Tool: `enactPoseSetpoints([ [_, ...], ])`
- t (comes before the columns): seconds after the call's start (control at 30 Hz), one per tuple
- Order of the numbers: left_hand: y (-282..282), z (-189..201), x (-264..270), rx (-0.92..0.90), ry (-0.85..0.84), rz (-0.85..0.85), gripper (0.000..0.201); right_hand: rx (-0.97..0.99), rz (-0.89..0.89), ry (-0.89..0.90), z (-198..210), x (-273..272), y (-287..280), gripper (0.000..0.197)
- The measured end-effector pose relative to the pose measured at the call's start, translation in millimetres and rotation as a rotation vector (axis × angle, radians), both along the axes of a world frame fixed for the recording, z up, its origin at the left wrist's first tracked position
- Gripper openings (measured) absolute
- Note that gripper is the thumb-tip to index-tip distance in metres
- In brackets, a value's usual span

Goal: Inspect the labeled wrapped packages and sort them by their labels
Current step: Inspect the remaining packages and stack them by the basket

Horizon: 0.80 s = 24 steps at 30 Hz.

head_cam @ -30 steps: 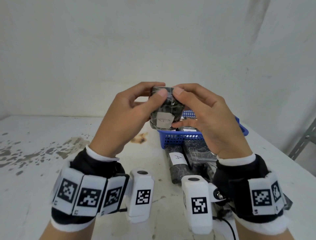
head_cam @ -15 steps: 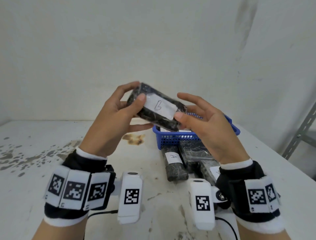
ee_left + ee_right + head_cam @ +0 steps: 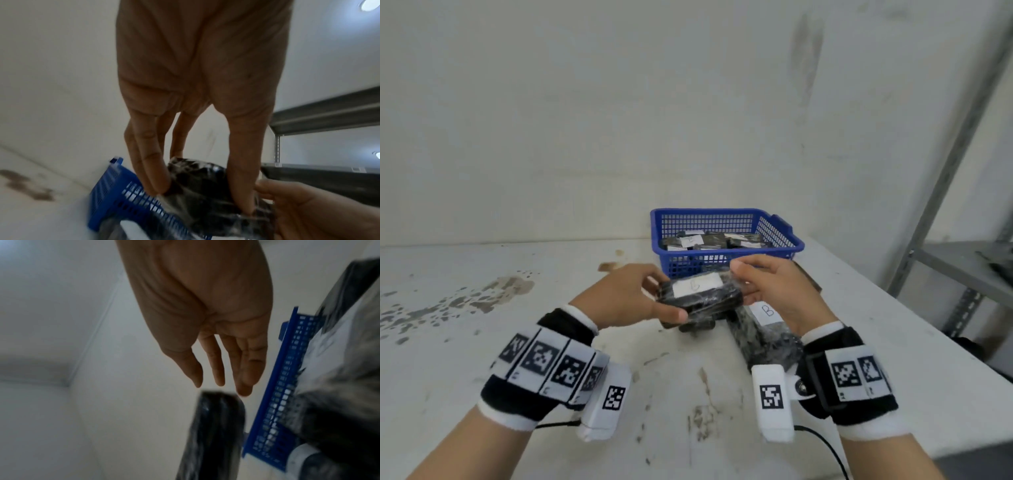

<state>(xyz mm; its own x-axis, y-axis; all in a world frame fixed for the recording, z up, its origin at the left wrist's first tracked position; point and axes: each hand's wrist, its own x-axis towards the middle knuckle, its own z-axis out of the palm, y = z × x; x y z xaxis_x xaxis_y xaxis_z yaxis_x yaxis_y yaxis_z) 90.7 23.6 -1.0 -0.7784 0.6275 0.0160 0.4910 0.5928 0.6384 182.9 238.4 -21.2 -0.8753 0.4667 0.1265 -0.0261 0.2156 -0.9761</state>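
A dark wrapped package (image 3: 698, 298) with a white label marked B faces up, low over the table in front of the blue basket (image 3: 722, 210). My left hand (image 3: 664, 296) grips its left end, thumb on the near side and fingers on the far side. The left wrist view shows that pinch (image 3: 202, 193) on the package (image 3: 205, 178). My right hand (image 3: 743, 282) is at its right end with straight fingers (image 3: 244, 386) touching the package (image 3: 216, 426). Another package labelled B (image 3: 763, 339) lies on the table under my right hand. A further package (image 3: 697, 325) lies below the held one.
The basket (image 3: 115, 194) holds several more labelled packages. The white table (image 3: 482, 342) has dark stains at the left, and its right edge runs past my right wrist. A grey metal rack (image 3: 962, 260) stands at the right. A wall closes the back.
Both hands have brought the package down from in front of the wall to just above the table, label turned up. The right hand's fingers have straightened.
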Motion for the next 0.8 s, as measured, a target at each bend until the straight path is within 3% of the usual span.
enactPoseSetpoints([
  [0.13,4.8,-13.7,6.0,-0.218,0.022,0.001,0.052,0.279,-0.103,-0.115,-6.9,16.9,12.7,0.011],
  [0.4,32.9,-23.5,14.2,-0.422,0.015,-0.016,0.051,0.500,0.001,-0.416,-10.8,22.7,27.5,0.049],
  [0.67,48.1,-18.8,15.0,-0.495,-0.015,-0.045,0.053,0.525,0.020,-0.446,-11.9,22.7,27.7,0.045],
  [0.8,48.0,-21.1,13.0,-0.480,-0.111,-0.061,0.037,0.503,0.004,-0.436,-13.5,22.1,30.1,0.037],
])
